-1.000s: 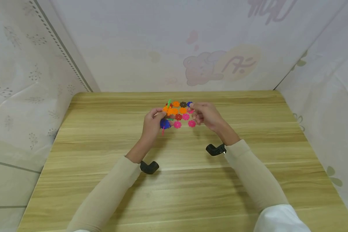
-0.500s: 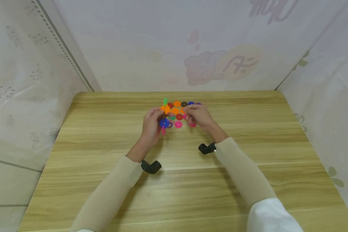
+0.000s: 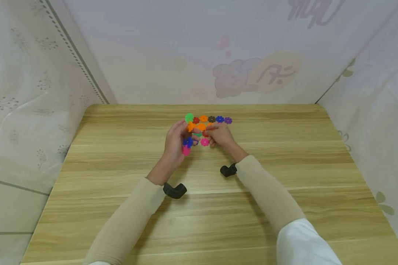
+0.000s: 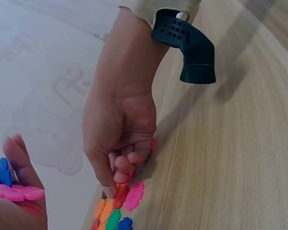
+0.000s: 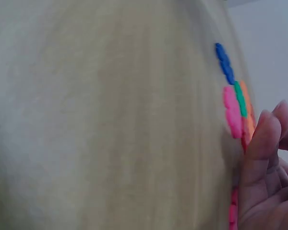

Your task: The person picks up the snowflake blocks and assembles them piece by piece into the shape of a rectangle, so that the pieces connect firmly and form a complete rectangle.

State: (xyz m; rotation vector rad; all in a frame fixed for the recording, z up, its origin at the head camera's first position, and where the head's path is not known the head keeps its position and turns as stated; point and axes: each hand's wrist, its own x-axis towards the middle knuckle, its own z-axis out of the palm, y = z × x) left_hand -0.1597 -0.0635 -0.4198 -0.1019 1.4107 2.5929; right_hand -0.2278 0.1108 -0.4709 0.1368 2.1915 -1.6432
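Note:
My left hand (image 3: pixel 174 143) grips a joined string of flower-shaped plastic discs (image 3: pixel 187 142), in green, orange, brown, blue and pink, above the table. In the left wrist view, part of this string, a pink disc (image 4: pixel 19 193) with a blue one standing up from it, shows at the left edge. My right hand (image 3: pixel 221 135) reaches down to the loose discs, its thumb and fingertip pinching at a red flower disc (image 4: pixel 120 194). Beside that lie a pink disc (image 3: pixel 204 142) and a green disc (image 4: pixel 114 219). The right fingers cover several other discs in the head view.
A back row of loose flower discs runs from red (image 3: pixel 196 120) through orange, brown and blue to purple (image 3: pixel 228 120). All lie on the wooden table (image 3: pixel 205 221). A printed cloth wall (image 3: pixel 146 66) stands behind, and cloth also hangs at both sides.
My right hand has moved left across the loose discs, from near the blue one to the red one, uncovering the purple disc. The left hand's string has turned, its green and pink ends now facing the head camera.

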